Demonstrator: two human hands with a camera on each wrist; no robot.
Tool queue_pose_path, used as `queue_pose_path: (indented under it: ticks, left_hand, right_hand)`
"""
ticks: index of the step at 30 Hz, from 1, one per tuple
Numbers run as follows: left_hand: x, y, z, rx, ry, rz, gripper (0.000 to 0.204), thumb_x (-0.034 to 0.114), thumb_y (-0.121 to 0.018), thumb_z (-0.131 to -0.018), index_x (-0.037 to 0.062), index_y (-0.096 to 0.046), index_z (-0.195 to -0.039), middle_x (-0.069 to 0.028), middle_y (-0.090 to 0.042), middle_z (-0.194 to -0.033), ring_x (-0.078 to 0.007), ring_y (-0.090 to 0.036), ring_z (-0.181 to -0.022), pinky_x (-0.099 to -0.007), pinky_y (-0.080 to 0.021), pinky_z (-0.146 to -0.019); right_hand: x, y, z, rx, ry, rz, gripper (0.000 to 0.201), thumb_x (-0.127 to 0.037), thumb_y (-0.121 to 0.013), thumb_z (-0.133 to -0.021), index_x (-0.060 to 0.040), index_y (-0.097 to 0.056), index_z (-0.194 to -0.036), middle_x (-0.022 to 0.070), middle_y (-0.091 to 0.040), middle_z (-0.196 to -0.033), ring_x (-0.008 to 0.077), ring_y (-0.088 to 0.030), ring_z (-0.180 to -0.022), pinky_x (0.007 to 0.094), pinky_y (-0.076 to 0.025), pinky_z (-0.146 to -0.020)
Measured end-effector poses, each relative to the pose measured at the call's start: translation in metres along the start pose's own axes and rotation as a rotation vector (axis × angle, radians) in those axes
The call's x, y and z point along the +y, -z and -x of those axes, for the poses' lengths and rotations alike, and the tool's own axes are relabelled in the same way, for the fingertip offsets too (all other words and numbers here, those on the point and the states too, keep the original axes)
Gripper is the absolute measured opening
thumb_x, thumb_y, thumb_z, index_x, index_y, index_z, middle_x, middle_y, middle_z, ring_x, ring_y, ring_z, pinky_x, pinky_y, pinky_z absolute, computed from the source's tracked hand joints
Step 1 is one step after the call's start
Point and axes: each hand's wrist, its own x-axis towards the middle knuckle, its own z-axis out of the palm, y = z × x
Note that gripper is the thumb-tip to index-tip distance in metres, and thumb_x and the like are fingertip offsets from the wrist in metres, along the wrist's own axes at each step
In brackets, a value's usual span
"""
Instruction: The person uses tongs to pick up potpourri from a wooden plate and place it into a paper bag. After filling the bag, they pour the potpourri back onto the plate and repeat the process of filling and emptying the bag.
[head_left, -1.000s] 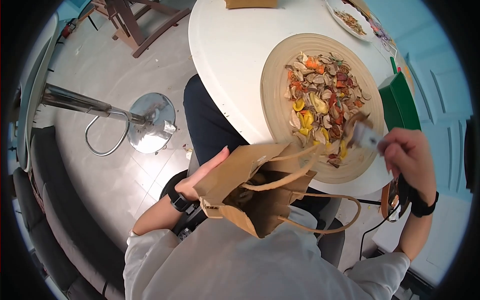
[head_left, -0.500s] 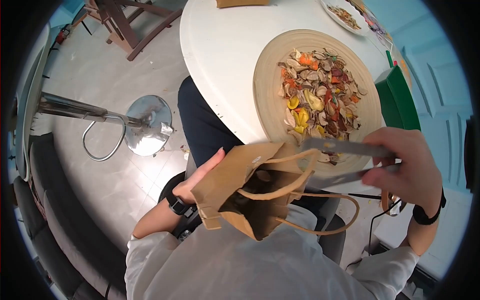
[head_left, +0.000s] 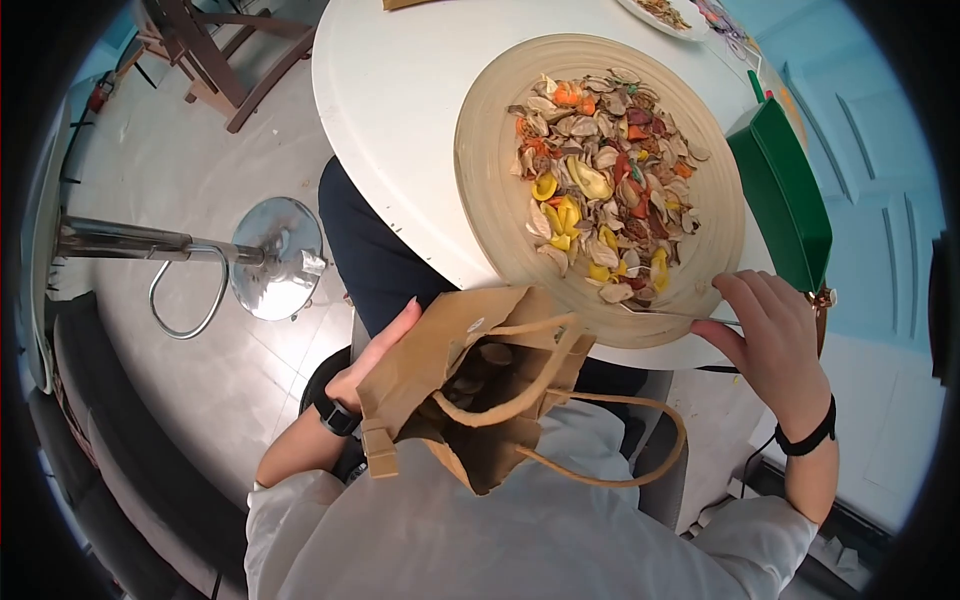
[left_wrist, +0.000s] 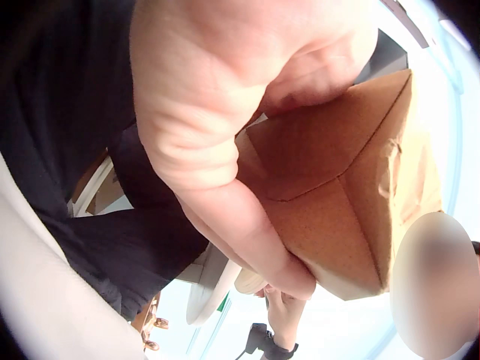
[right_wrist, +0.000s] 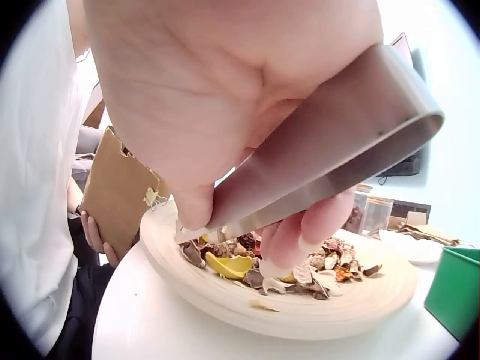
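Observation:
A brown paper bag point(head_left: 430, 385) with rope handles is tilted with its mouth up; dried pieces lie inside. My left hand point(head_left: 372, 358) grips its side, and in the left wrist view the fingers of that hand point(left_wrist: 225, 165) wrap under the bag point(left_wrist: 330, 180). Metal tongs point(right_wrist: 322, 135) are pinched in my right hand point(right_wrist: 247, 97) between thumb and fingers. Their tips are at the near edge of the dried petals point(head_left: 610, 180) on a round wooden plate point(head_left: 490, 150). In the head view my right hand point(head_left: 770, 350) is over the plate's near right rim.
The plate stands on a white round table point(head_left: 370, 110). A green box point(head_left: 785, 195) stands to its right, and a white dish point(head_left: 668, 18) lies at the back. A chrome stool base point(head_left: 280, 260) is on the floor at the left, near a dark sofa point(head_left: 130, 450).
My right hand has moved from beside the bag's mouth back to the plate, and the tongs have gone from spread apart to closer together. My left hand still holds the bag.

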Motion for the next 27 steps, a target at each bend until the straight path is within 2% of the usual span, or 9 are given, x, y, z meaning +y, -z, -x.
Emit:
queue_pose_path:
  ticks: [3,6,8,12,14,15,17,24,27]
  left_hand:
    - [0.001,-0.01,0.002,0.084,0.003,-0.006,0.063,0.052,-0.032,-0.104,0.0087,-0.036,-0.15,-0.007,-0.045,-0.149,-0.0193,-0.047,-0.134,-0.0347,-0.036,-0.113]
    - [0.0,0.002,-0.001,-0.006,0.005,0.041,0.063,0.052,-0.033,-0.104,0.0085,-0.035,-0.15,-0.0068,-0.044,-0.15,-0.0196,-0.045,-0.135,-0.0355,-0.035,-0.114]
    - [0.002,0.002,-0.003,-0.176,0.035,0.184,0.063,0.051,-0.032,-0.104,0.0089,-0.034,-0.151,-0.007,-0.043,-0.151,-0.02,-0.044,-0.136,-0.0359,-0.034,-0.115]
    - [0.0,0.004,-0.007,-0.262,0.069,0.298,0.063,0.05,-0.031,-0.104,0.0097,-0.032,-0.152,-0.0071,-0.04,-0.153,-0.0204,-0.042,-0.138,-0.0363,-0.033,-0.116]
    - [0.0,0.002,-0.008,-0.325,0.04,0.311,0.062,0.05,-0.03,-0.105,0.01,-0.03,-0.153,-0.0073,-0.038,-0.154,-0.0207,-0.04,-0.139,-0.0366,-0.032,-0.116]
    - [0.0,0.0,-0.006,-0.324,0.04,0.308,0.062,0.05,-0.03,-0.105,0.01,-0.03,-0.153,-0.0073,-0.038,-0.154,-0.0207,-0.04,-0.139,-0.0366,-0.032,-0.116]
    - [-0.001,-0.003,-0.002,-0.107,-0.005,0.079,0.063,0.05,-0.03,-0.105,0.0101,-0.029,-0.153,-0.0073,-0.036,-0.155,-0.0206,-0.038,-0.14,-0.0369,-0.031,-0.117]
    - [0.0,-0.003,-0.003,-0.18,0.016,0.14,0.064,0.052,-0.027,-0.105,0.0099,-0.029,-0.153,-0.0072,-0.037,-0.154,-0.0206,-0.039,-0.139,-0.0369,-0.032,-0.117]
    - [0.002,-0.018,0.003,-0.009,0.049,0.087,0.066,0.053,-0.031,-0.104,0.0097,-0.027,-0.153,-0.0109,-0.037,-0.153,-0.0228,-0.044,-0.136,-0.0404,-0.034,-0.118]
  right_hand:
    - [0.0,-0.001,-0.002,-0.011,0.024,-0.013,0.04,-0.03,-0.076,-0.075,-0.0029,-0.059,-0.098,0.0069,-0.057,-0.078,0.0258,-0.057,-0.068,0.0366,-0.045,-0.059]
    - [-0.001,-0.001,-0.001,-0.021,0.044,0.016,0.038,-0.031,-0.076,-0.075,-0.0033,-0.058,-0.096,0.0066,-0.055,-0.076,0.0252,-0.057,-0.066,0.0364,-0.045,-0.059]
    - [-0.002,0.0,0.0,-0.016,0.06,0.005,0.038,-0.031,-0.076,-0.076,-0.0036,-0.058,-0.096,0.0066,-0.055,-0.074,0.0248,-0.057,-0.065,0.0363,-0.045,-0.058]
    - [-0.001,0.002,-0.004,-0.013,0.034,-0.017,0.037,-0.03,-0.075,-0.077,-0.0031,-0.058,-0.093,0.0078,-0.055,-0.074,0.0266,-0.058,-0.065,0.0373,-0.045,-0.057]
    - [0.002,0.002,-0.006,-0.12,-0.006,-0.154,0.036,-0.031,-0.074,-0.078,-0.0023,-0.057,-0.09,0.0098,-0.057,-0.074,0.0296,-0.059,-0.066,0.0388,-0.045,-0.057]
    - [0.003,0.003,-0.007,-0.117,-0.007,-0.155,0.036,-0.031,-0.074,-0.078,-0.0023,-0.057,-0.09,0.0098,-0.057,-0.074,0.0296,-0.059,-0.066,0.0388,-0.045,-0.057]
    - [0.003,0.005,-0.008,-0.194,-0.045,-0.232,0.035,-0.031,-0.074,-0.08,-0.0017,-0.056,-0.088,0.0115,-0.058,-0.074,0.0322,-0.06,-0.065,0.04,-0.045,-0.057]
    - [0.008,0.01,-0.006,-0.219,-0.068,-0.234,0.033,-0.029,-0.074,-0.081,-0.0018,-0.058,-0.088,0.0117,-0.06,-0.071,0.0329,-0.061,-0.065,0.0391,-0.046,-0.057]
    - [0.013,0.017,-0.005,-0.201,-0.14,-0.299,0.03,-0.026,-0.075,-0.081,-0.0006,-0.06,-0.089,0.0121,-0.061,-0.073,0.0316,-0.062,-0.064,0.0373,-0.047,-0.056]
